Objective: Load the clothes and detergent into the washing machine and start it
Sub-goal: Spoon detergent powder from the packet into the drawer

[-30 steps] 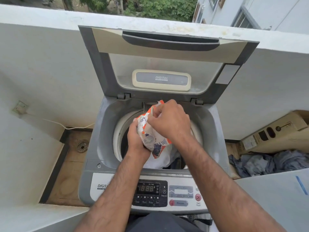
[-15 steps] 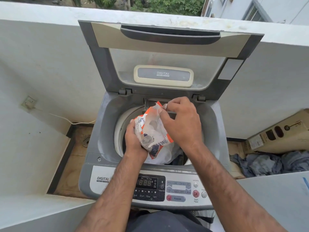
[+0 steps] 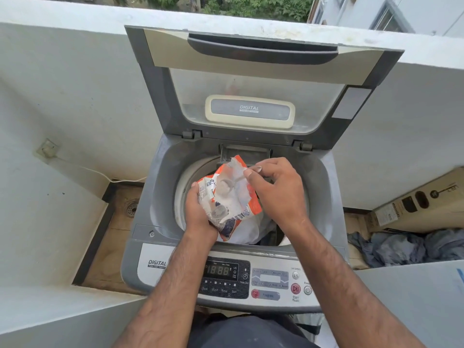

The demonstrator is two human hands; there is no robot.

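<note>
My left hand is wrapped around the lower part of the detergent packet, fingers closed on its crumpled orange-and-white body, holding it over the drum opening at the middle of the frame. My right hand pinches a small white scoop by its handle between thumb and forefinger, with the bowl of the scoop down inside the torn-open mouth of the packet, where white powder shows. The packet tilts toward the upper right, its open end just in front of the dispenser slot at the back of the tub.

Below the packet, white fabric and something darker lie in the drum of the top-loading washing machine. The lid stands upright against the balcony wall, filling the upper centre of the frame. The control panel runs along the lower centre, its display reading 18:88, with a red start/pause button to its right; my forearms cross over the panel.

At the right edge a pile of blue-grey clothes lies on the floor beside a cardboard box. At the left, a floor drain sits beside the machine.
</note>
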